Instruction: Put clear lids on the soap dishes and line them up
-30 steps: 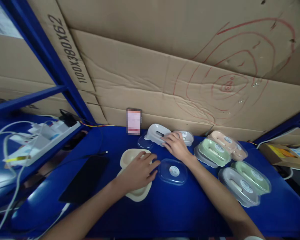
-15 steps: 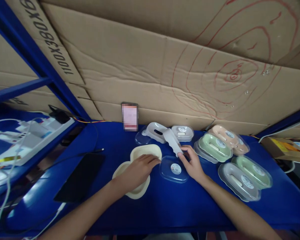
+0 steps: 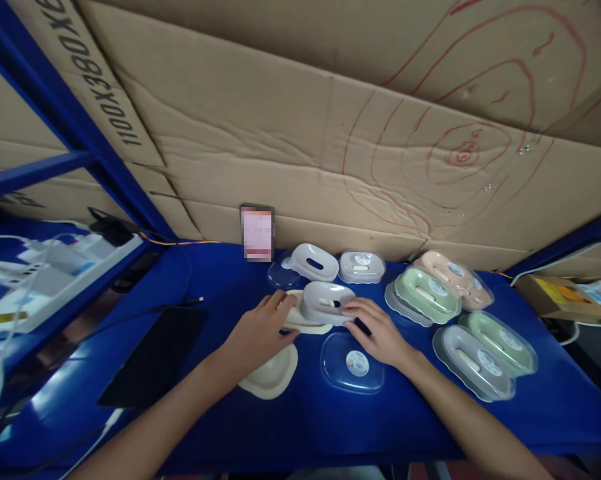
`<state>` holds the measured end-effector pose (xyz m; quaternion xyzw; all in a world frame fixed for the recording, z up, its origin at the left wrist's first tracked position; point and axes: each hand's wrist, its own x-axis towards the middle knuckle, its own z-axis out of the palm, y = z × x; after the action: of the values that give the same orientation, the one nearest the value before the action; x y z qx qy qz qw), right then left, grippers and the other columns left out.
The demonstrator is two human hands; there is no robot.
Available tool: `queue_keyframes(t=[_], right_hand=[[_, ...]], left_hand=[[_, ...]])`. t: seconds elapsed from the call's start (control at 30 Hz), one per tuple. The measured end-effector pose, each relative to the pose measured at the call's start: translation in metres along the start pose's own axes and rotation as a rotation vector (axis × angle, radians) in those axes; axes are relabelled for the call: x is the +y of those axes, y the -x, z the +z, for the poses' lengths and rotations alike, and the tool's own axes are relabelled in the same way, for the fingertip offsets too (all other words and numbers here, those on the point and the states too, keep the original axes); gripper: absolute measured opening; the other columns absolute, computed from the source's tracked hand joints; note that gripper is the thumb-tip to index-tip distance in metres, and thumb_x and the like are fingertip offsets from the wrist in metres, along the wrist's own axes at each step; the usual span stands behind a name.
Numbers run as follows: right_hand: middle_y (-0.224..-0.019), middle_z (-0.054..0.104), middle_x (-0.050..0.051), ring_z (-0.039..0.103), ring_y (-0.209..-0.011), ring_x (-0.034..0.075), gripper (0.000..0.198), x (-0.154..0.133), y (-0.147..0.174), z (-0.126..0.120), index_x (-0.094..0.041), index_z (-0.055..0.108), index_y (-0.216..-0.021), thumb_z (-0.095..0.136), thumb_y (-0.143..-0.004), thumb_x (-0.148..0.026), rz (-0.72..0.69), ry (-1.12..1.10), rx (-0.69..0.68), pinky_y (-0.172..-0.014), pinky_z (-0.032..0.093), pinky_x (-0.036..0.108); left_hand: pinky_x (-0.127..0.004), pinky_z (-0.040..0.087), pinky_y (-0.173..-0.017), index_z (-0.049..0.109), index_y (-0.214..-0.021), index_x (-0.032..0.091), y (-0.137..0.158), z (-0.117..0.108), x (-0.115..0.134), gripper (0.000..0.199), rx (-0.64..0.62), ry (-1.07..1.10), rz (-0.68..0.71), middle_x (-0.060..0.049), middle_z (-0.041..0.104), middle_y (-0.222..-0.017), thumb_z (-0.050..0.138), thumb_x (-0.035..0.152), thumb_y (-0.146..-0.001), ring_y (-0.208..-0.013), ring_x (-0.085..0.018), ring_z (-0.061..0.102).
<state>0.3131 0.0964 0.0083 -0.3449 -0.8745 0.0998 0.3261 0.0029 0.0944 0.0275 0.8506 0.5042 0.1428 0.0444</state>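
Observation:
A grey soap dish insert (image 3: 317, 307) with a slot in its base is level above a cream soap dish (image 3: 325, 329). My right hand (image 3: 380, 333) grips the insert's right end, thumb below and fingers on the rim. Around the left end of the cream dish closes my left hand (image 3: 260, 330), thumb at the near edge. A second cream dish (image 3: 275, 373) lies partly under that hand. In front of my right hand is a clear lid (image 3: 350, 373) with a round label. Behind, another grey slotted insert (image 3: 313, 263) rests against a clear lid (image 3: 283, 272).
Lidded soap dishes stand at the right: a grey one (image 3: 363, 267), green ones (image 3: 425, 293), and peach ones (image 3: 450, 270). A black tablet-like slab (image 3: 150, 360) and cables lie left. A phone (image 3: 257, 233) leans on the cardboard wall (image 3: 280, 133). A power strip (image 3: 80, 273) sits far left.
The grey insert has come down and left from its tilted position, turned level over the cream dish. My left hand has shifted left to the cream dish's end.

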Motion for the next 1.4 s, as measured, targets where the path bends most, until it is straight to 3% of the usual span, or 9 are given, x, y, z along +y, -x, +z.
queue_keyframes(t=[0.17, 0.33, 0.7, 0.87, 1.03, 1.13, 1.2, 1.3, 1.4], right_hand=[[-0.133, 0.076, 0.01, 0.07, -0.131, 0.026, 0.026, -0.006, -0.003, 0.002, -0.025, 0.067, -0.135, 0.061, -0.11, -0.027, 0.009, 0.016, -0.118, -0.113, 0.058, 0.051], [-0.142, 0.073, 0.009, 0.065, -0.14, 0.025, 0.038, -0.006, -0.002, 0.001, -0.028, 0.064, -0.148, 0.057, -0.111, -0.025, -0.004, 0.039, -0.166, -0.12, 0.055, 0.051], [-0.141, 0.074, 0.009, 0.065, -0.14, 0.026, 0.038, -0.007, -0.002, 0.003, -0.028, 0.069, -0.146, 0.055, -0.111, -0.022, -0.061, 0.059, -0.178, -0.119, 0.057, 0.051], [-0.157, 0.063, 0.01, 0.053, -0.153, 0.028, 0.042, -0.01, -0.003, -0.014, -0.03, 0.062, -0.154, 0.058, -0.112, -0.031, 0.002, 0.015, -0.242, -0.126, 0.05, 0.052], [-0.167, 0.047, 0.016, 0.049, -0.153, 0.039, 0.102, -0.023, 0.005, -0.042, -0.033, 0.045, -0.166, 0.091, -0.08, -0.063, 0.206, -0.053, -0.496, -0.122, 0.05, 0.06], [-0.169, 0.044, 0.018, 0.046, -0.154, 0.046, 0.128, -0.032, 0.011, -0.041, -0.034, 0.037, -0.17, 0.1, -0.064, -0.065, 0.201, -0.059, -0.621, -0.122, 0.046, 0.067], [-0.169, 0.044, 0.017, 0.048, -0.152, 0.045, 0.121, -0.037, 0.014, -0.037, -0.034, 0.039, -0.169, 0.1, -0.067, -0.057, 0.195, -0.06, -0.625, -0.121, 0.046, 0.067], [-0.167, 0.047, 0.014, 0.055, -0.147, 0.039, 0.089, -0.04, 0.014, -0.033, -0.033, 0.051, -0.158, 0.092, -0.079, -0.033, 0.218, -0.031, -0.546, -0.118, 0.051, 0.06], [-0.168, 0.047, 0.015, 0.055, -0.147, 0.042, 0.082, -0.038, 0.014, -0.04, -0.032, 0.057, -0.152, 0.091, -0.077, -0.026, 0.239, 0.024, -0.53, -0.115, 0.054, 0.061]], left_hand=[[-0.035, 0.065, -0.078, 0.05, -0.146, 0.025, 0.004, 0.014, 0.01, 0.06, 0.023, 0.229, -0.01, -0.012, 0.055, -0.146, 0.075, 0.013, -0.092, -0.091, -0.02, 0.075], [-0.047, 0.06, -0.098, 0.065, -0.132, 0.025, 0.005, 0.011, 0.01, 0.039, 0.095, -0.019, 0.194, -0.013, 0.062, -0.145, 0.076, 0.016, -0.096, -0.125, -0.033, 0.068], [-0.048, 0.049, -0.107, 0.07, -0.113, 0.021, 0.002, 0.002, 0.009, 0.012, 0.026, -0.103, 0.355, -0.009, 0.07, -0.117, 0.07, 0.018, -0.101, -0.118, -0.031, 0.065], [-0.046, 0.056, -0.104, 0.07, -0.115, 0.021, 0.001, 0.008, 0.005, 0.012, -0.034, 0.024, 0.336, -0.009, 0.07, -0.123, 0.07, 0.023, -0.103, -0.119, -0.029, 0.068], [-0.056, 0.056, -0.113, 0.071, -0.111, 0.02, 0.002, 0.016, 0.001, 0.014, 0.094, 0.082, 0.207, -0.016, 0.057, -0.152, 0.074, 0.025, -0.098, -0.14, -0.037, 0.06], [-0.053, 0.058, -0.114, 0.069, -0.109, 0.02, 0.003, 0.021, -0.002, 0.014, 0.103, 0.175, 0.124, -0.017, 0.05, -0.161, 0.074, 0.025, -0.097, -0.145, -0.037, 0.058], [-0.053, 0.059, -0.114, 0.067, -0.108, 0.02, 0.002, 0.023, -0.005, 0.013, 0.095, 0.212, 0.088, -0.018, 0.048, -0.162, 0.072, 0.025, -0.098, -0.145, -0.037, 0.058], [-0.058, 0.058, -0.114, 0.068, -0.109, 0.019, 0.002, 0.025, -0.008, 0.013, 0.088, 0.213, 0.063, -0.02, 0.048, -0.163, 0.07, 0.028, -0.099, -0.148, -0.04, 0.056], [-0.06, 0.059, -0.113, 0.068, -0.109, 0.019, 0.001, 0.025, -0.011, 0.014, 0.092, 0.209, 0.041, -0.019, 0.048, -0.164, 0.068, 0.03, -0.101, -0.149, -0.041, 0.055]])
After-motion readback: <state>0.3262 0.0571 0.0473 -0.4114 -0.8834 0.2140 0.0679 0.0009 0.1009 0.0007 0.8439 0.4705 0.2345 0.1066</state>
